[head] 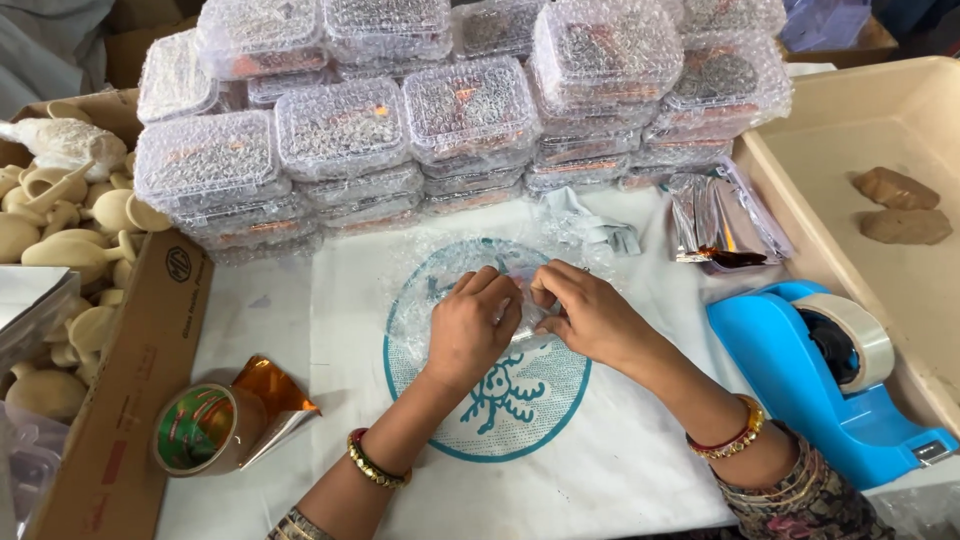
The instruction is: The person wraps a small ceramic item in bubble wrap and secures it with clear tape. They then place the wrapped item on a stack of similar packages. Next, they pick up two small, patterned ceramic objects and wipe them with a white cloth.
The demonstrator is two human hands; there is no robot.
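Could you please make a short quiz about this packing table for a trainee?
1. True or false: both hands touch the bubble wrap.
2. On which side of the person is the blue tape dispenser?
3. What fills the carton at the left edge? A) clay lamps B) tape rolls C) foil pouches

Key:
1. True.
2. The right side.
3. A.
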